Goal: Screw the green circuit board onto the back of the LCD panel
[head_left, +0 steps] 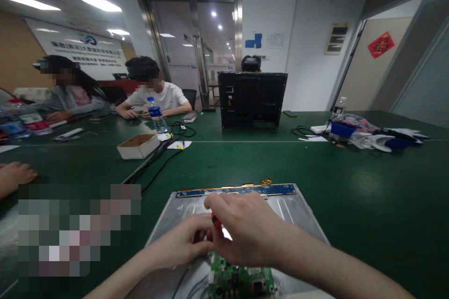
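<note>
Through the head view I find the right hand [245, 224] bent over the work, its thumb and fingers drawn narrow around an orange-and-black handle [216, 220]. Only a short piece of that handle shows between the fingers; it looks slanted rather than flat, but the rest is covered, so I cannot tell which way its tip points. The left hand [189, 240] comes in just beside it, forefinger and thumb curled close together; I cannot tell whether they grip anything.

Below both sets of fingers I have a silvery metal panel [298, 208] lying flat on the green table [368, 187]. Its side edges run away from the wearer, on either side of the hands; its near edge is out of my view, so I cannot judge its long axis. Beyond the fingertips, a blue strip board [286, 190] lies along the panel's far edge, long axis running left to right across the view. On the wearer's side of the right fingers sits a green circuit board [242, 278], partly hidden by that hand.
</note>
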`<state>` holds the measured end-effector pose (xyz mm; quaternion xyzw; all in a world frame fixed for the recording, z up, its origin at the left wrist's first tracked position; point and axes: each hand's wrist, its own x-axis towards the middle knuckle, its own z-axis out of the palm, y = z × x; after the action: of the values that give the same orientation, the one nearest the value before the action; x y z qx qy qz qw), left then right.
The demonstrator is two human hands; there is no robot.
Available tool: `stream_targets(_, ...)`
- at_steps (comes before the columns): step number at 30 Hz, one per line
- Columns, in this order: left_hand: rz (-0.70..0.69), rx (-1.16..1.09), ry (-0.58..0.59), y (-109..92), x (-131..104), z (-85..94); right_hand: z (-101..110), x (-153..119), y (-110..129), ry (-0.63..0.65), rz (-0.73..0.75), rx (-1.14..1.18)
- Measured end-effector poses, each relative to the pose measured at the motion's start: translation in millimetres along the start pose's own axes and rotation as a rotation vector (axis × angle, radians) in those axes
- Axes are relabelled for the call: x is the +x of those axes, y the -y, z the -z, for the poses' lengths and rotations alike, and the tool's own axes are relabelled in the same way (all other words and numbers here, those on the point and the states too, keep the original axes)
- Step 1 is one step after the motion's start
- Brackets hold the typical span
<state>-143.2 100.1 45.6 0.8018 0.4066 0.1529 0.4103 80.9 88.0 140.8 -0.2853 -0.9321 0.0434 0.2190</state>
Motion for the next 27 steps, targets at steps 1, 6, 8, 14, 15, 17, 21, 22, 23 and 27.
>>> stream_targets(1, 0.000, 0.001, -0.010, 0.4, -0.7, -0.5, 0.6, 0.1, -0.3, 0.007, -0.005, 0.004)
stream_targets(6, 0.005, 0.024, -0.076, 0.9, -3.2, -2.7, 1.7, 1.1, -0.8, 0.011, -0.034, -0.007)
stream_targets(8, 0.013, 0.039, -0.087, -0.1, -3.0, -2.5, 1.3, 1.8, -0.8, 0.016, -0.044, -0.017)
stream_targets(14, 0.026, 0.036, -0.034, -12.4, -0.3, 2.4, 1.8, 3.2, -4.0, 0.030, -0.045, -0.056)
stream_targets(15, 0.029, 0.035, -0.024, -15.3, -0.1, 3.0, 1.9, 3.2, -5.0, 0.033, -0.043, -0.058)
stream_targets(17, 0.034, 0.038, -0.026, -19.9, -0.3, 3.3, 1.9, 3.3, -6.5, 0.031, -0.036, -0.053)
stream_targets(21, -0.002, 0.029, -0.053, -20.0, -0.8, 1.5, 2.5, 4.2, -5.7, 0.023, -0.022, -0.025)
stream_targets(22, -0.011, 0.022, -0.050, -18.1, -0.7, 0.9, 3.1, 4.6, -4.8, 0.026, -0.023, -0.019)
stream_targets(23, -0.015, 0.013, -0.042, -15.8, -0.5, 0.3, 3.8, 4.9, -3.8, 0.031, -0.026, -0.013)
stream_targets(27, -0.011, -0.012, -0.041, -7.3, 0.4, -2.1, 6.7, 4.6, -1.4, 0.042, -0.018, 0.003)
